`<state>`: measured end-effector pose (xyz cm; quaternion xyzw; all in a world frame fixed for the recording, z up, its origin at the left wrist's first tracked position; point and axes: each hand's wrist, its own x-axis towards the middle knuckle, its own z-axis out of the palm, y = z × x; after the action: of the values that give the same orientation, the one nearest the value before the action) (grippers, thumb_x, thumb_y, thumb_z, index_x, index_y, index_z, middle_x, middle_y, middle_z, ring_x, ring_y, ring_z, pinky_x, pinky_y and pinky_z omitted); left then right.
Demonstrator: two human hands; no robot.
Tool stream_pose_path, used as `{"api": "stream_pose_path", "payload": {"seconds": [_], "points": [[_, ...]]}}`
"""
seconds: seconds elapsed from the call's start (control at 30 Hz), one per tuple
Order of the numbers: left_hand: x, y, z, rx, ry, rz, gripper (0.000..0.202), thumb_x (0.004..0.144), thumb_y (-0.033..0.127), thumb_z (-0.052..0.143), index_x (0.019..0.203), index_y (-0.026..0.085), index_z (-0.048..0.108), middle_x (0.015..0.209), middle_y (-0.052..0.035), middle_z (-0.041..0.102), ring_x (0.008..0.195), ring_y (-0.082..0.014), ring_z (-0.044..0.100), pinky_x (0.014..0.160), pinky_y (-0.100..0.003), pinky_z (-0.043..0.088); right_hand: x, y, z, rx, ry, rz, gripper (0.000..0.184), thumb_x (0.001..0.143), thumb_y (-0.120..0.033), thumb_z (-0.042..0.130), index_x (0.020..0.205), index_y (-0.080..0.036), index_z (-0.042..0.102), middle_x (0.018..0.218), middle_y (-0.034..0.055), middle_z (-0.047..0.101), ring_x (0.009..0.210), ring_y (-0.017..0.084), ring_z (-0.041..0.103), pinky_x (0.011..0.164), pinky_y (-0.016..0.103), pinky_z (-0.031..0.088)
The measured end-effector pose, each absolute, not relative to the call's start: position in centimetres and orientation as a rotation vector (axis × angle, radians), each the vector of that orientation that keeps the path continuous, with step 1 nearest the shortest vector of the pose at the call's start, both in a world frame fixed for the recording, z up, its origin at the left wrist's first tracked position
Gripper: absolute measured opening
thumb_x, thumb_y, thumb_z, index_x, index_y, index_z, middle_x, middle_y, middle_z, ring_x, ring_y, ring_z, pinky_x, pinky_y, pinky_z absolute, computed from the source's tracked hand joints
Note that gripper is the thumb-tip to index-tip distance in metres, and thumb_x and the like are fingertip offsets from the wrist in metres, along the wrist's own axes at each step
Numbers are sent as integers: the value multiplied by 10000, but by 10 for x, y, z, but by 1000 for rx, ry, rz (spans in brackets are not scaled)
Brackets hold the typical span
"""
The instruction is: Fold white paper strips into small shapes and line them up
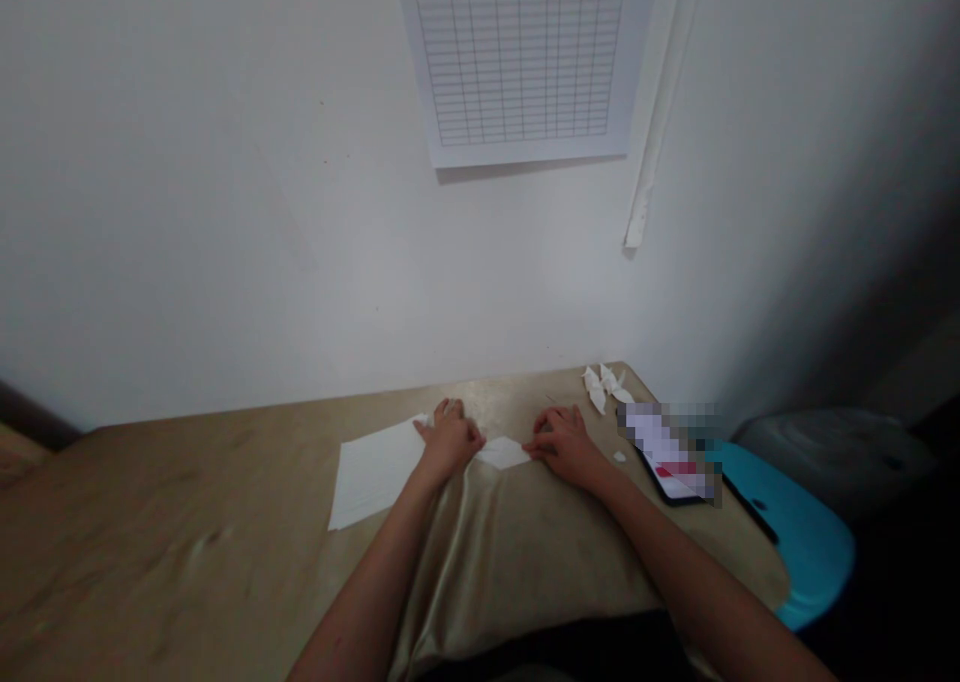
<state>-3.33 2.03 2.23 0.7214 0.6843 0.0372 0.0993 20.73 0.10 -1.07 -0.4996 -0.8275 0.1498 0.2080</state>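
Observation:
A small folded piece of white paper [502, 452] lies on the cloth-covered table between my two hands. At its left corner, the thumb and fingers of my left hand [450, 436] are closed on it. My right hand [561, 446] pinches its right corner, with the other fingers curled. Just left of my left hand rests a stack of white paper sheets [375, 470], partly behind that hand. Beyond my right hand are folded white paper figures [606, 386]. A tiny white scrap [619, 457] sits beside my right wrist.
A phone [667, 457] with a lit, blurred screen lies at the table's right side. Past that edge stands a blue stool or chair [802, 532]. The tan tablecloth [225, 542] has wrinkles near me. A printed chart [525, 62] hangs on the wall behind the table.

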Motion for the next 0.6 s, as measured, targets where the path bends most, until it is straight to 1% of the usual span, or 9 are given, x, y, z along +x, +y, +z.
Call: {"api": "stream_pose_path", "payload": {"seconds": [0.07, 0.13, 0.2, 0.27, 0.33, 0.43, 0.6], "points": [[-35, 20, 22, 2138, 2032, 172, 155, 845, 371, 680, 915, 273, 777, 1627, -81, 314, 1513, -417, 142, 1056, -817, 157, 207, 0, -10, -1388, -2302, 410, 150, 907, -318, 647, 972, -331, 782, 1159, 50, 610, 1255, 256, 464, 1185, 627, 38], [-38, 18, 20, 2149, 2023, 267, 179, 860, 389, 668, 983, 307, 770, 1626, -62, 322, 1515, -408, 143, 1075, -798, 172, 207, -1, -9, -1391, -2306, 397, 149, 901, -315, 653, 974, -332, 781, 1158, 50, 612, 1251, 257, 465, 1183, 628, 45], [-39, 14, 20, 2189, 1997, 354, 224, 887, 422, 639, 1071, 364, 753, 1622, -38, 332, 1515, -395, 152, 1099, -776, 174, 207, -2, -7, -1393, -2313, 386, 144, 895, -322, 659, 972, -332, 781, 1154, 47, 612, 1249, 255, 465, 1181, 629, 47], [-38, 9, 21, 2243, 1980, 410, 260, 903, 462, 615, 1134, 426, 728, 1624, -10, 327, 1515, -382, 157, 1117, -767, 146, 206, -3, -6, -1383, -2322, 378, 137, 889, -337, 665, 960, -327, 781, 1145, 43, 614, 1253, 252, 462, 1181, 630, 35], [-35, 4, 22, 2288, 1982, 418, 274, 900, 464, 623, 1159, 469, 711, 1634, 15, 305, 1520, -376, 141, 1129, -764, 109, 206, -4, -4, -1368, -2330, 366, 126, 876, -354, 678, 934, -317, 783, 1135, 38, 617, 1257, 250, 459, 1183, 629, 8], [-29, -1, 25, 2344, 1971, 422, 288, 905, 488, 609, 1180, 501, 695, 1652, 38, 256, 1528, -378, 107, 1136, -761, 63, 204, -6, -2, -1365, -2325, 323, 116, 853, -376, 697, 881, -305, 784, 1118, 33, 625, 1253, 255, 456, 1184, 627, -18], [-23, -8, 22, 2406, 1909, 315, 301, 882, 508, 641, 1178, 549, 678, 1664, 86, 211, 1531, -430, 59, 1118, -780, -35, 201, -9, 1, -1377, -2316, 251, 116, 844, -393, 708, 840, -300, 778, 1080, 29, 628, 1235, 252, 463, 1184, 628, -36]]}}
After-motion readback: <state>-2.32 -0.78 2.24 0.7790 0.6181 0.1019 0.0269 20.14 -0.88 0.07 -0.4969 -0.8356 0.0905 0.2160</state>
